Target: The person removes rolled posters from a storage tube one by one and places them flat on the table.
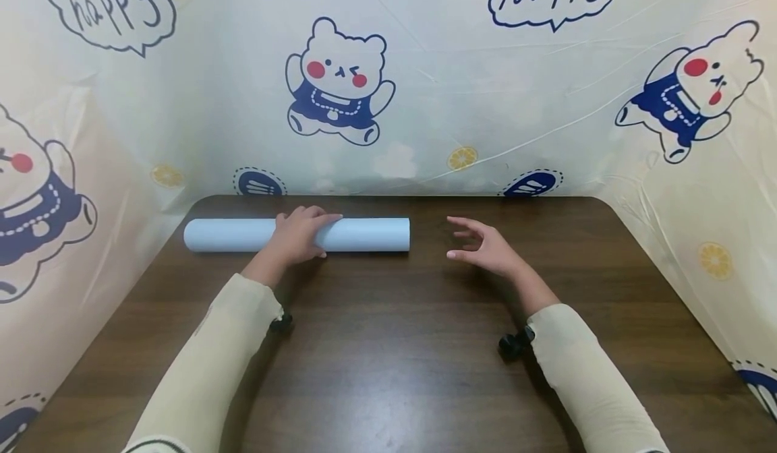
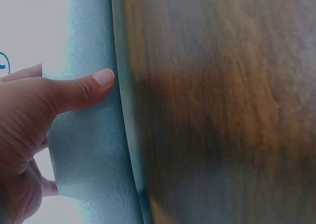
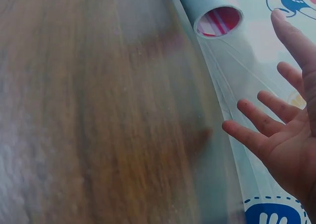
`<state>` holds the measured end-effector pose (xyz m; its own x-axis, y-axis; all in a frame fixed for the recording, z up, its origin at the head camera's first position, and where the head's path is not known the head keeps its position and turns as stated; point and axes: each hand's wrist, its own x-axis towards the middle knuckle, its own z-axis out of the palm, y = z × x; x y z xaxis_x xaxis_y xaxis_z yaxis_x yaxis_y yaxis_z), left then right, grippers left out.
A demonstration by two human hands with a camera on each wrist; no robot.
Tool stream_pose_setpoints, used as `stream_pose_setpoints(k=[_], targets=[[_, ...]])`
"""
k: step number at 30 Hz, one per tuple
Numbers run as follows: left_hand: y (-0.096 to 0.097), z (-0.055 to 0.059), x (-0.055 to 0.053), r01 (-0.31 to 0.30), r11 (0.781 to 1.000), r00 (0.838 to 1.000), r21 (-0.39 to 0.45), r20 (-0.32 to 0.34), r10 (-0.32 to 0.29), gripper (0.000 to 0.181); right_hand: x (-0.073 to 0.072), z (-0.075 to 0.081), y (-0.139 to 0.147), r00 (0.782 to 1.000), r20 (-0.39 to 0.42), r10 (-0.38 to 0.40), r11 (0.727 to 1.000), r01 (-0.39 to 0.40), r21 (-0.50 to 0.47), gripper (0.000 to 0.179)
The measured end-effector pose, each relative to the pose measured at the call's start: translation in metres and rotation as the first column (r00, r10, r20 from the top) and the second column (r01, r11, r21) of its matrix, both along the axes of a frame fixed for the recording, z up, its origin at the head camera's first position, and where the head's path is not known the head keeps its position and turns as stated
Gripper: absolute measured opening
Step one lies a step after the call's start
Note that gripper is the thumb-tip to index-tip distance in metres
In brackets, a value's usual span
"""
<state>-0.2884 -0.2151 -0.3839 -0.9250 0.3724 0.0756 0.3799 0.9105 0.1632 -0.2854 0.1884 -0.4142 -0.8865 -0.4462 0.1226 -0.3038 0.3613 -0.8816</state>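
Note:
A light blue tube (image 1: 376,235) lies lengthwise across the far left part of the table. My left hand (image 1: 297,235) grips it near its middle, thumb on the near side and fingers over the top. The left wrist view shows the thumb against the textured tube wall; the other fingers are partly hidden behind it. A short way off the tube's right end is my right hand (image 1: 488,247), fingers spread and holding nothing. Looking into that end from the right wrist, I see a red, pink and white striped lining or content (image 3: 218,22); which one I cannot tell.
The dark wooden table (image 1: 376,352) has rounded far corners. Behind it and at both sides hangs a pale curtain (image 1: 437,102) printed with bears and lemon slices. Small black devices (image 1: 514,345) sit at both wrists, by the cream sleeves.

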Motion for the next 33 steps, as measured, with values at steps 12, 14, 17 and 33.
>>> stream_pose_setpoints(k=[12,14,17,33], targets=[[0.000,0.007,0.016,0.076,0.996,0.990,0.040,-0.120,-0.071,0.084,0.010,0.005,0.002,0.999,0.014,0.031,0.999,-0.031,-0.039,0.064],[0.001,0.008,0.018,0.095,0.994,0.986,0.047,-0.140,-0.087,0.084,0.013,0.006,0.002,0.999,0.013,0.033,0.997,-0.032,-0.070,0.063],[0.004,0.008,0.022,0.134,0.989,0.977,0.068,-0.175,-0.121,0.084,0.019,0.008,0.001,1.000,0.007,0.030,0.993,-0.029,-0.116,0.059],[0.026,0.007,0.044,0.345,0.934,0.869,0.097,-0.410,-0.279,0.084,0.051,0.023,-0.026,0.999,0.046,-0.027,0.970,0.038,-0.240,0.048]])
